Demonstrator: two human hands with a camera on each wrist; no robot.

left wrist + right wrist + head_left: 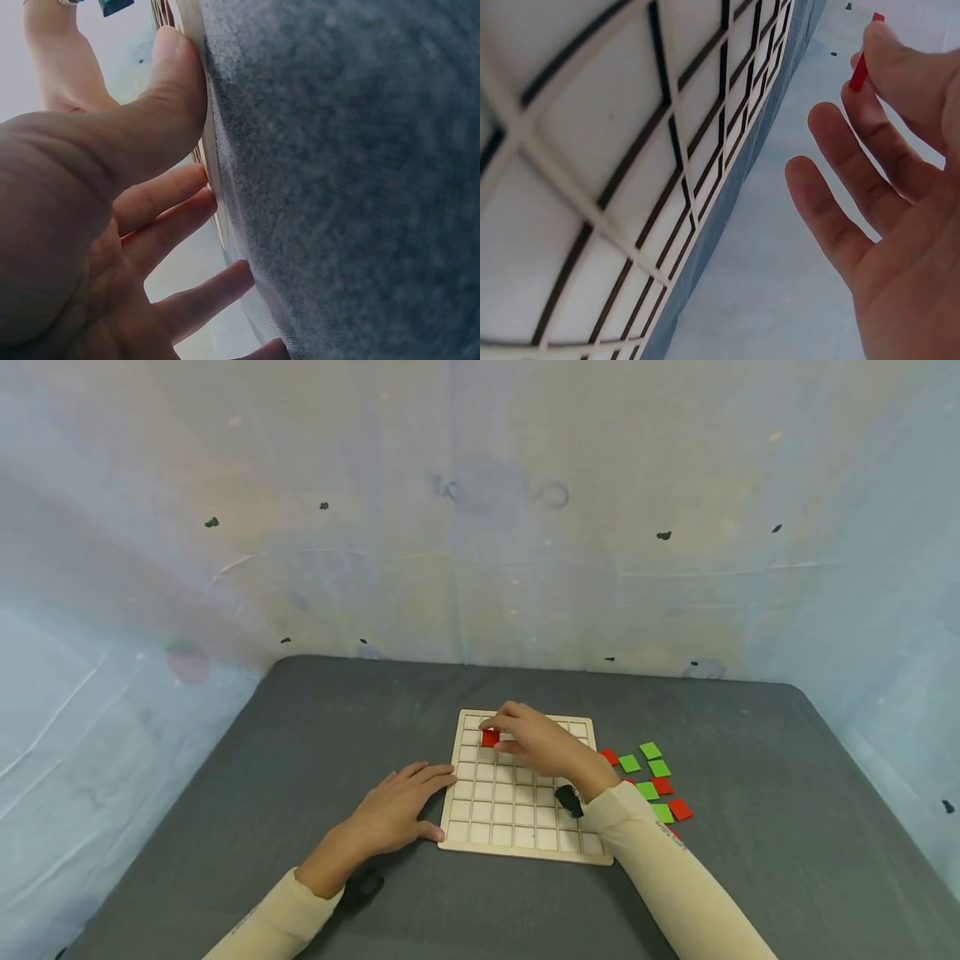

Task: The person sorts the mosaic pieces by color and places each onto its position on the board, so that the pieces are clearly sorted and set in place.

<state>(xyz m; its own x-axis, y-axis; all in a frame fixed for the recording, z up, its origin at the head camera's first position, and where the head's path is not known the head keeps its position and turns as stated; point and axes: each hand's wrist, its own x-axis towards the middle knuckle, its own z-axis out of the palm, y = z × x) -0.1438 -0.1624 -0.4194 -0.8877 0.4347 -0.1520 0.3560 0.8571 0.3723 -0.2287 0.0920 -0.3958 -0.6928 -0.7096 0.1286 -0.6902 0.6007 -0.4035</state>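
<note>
Green and red tiles beside the board, one red tile held above it.
On the dark worktop (pixel 360 718), green tiles (pixel 650 750) and red tiles (pixel 680 809) lie loose right of the board (pixel 482 812); the right sleeve (pixel 667 877) hides part of that group and the board's right edge. A pale sheet (pixel 487 602) hangs beyond the board. The right hand (pixel 542 742) pinches the held red tile (pixel 491 738) between thumb and forefinger over the board's far left part, other fingers apart. The left hand (pixel 397 806), fingers spread, touches the board's left edge.
</note>
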